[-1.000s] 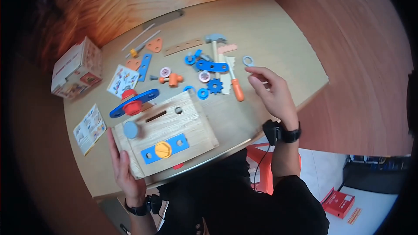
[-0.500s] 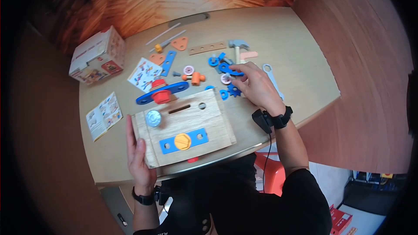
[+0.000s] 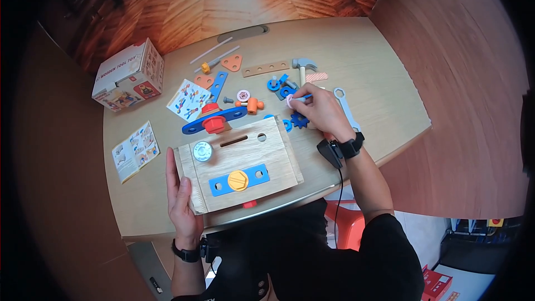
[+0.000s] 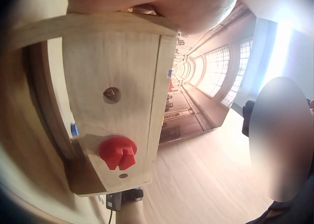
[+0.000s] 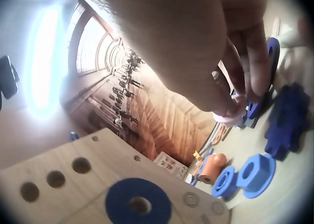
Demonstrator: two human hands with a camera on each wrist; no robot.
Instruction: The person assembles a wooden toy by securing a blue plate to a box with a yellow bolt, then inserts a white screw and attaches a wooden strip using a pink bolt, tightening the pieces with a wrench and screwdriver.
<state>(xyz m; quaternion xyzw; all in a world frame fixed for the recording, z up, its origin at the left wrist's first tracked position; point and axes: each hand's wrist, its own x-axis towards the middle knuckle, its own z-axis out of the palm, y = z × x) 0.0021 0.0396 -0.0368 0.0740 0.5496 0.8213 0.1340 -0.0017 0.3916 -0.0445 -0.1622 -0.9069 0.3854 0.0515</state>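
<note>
My left hand (image 3: 185,212) holds a wooden toy toolbox (image 3: 262,161) by its left end, thumb at the near edge. A blue strip (image 3: 259,173) with a yellow bolt (image 3: 238,180) lies on its face, beside a round grey-blue peg (image 3: 203,151). Behind these is a longer blue strip (image 3: 192,127) with a red nut (image 3: 214,125). A red slotted bolt (image 4: 117,152) pokes from the box's side. Among the loose parts, my right hand (image 3: 323,112) pinches a pink wheel (image 5: 229,117) at its fingertips, with a blue link (image 5: 272,52) right beside the fingers.
A toy hammer (image 3: 304,67), a wrench (image 3: 346,106) and a blue gear (image 3: 300,120) surround the right hand. Orange pieces (image 3: 252,105) and a perforated wooden strip (image 3: 266,68) lie farther left. Instruction sheets (image 3: 135,150) and a carton (image 3: 128,75) occupy the left side.
The right hand has moved left from near the wrench to the pink wheel and now pinches it. The left hand keeps holding the toolbox, while the head view has shifted.
</note>
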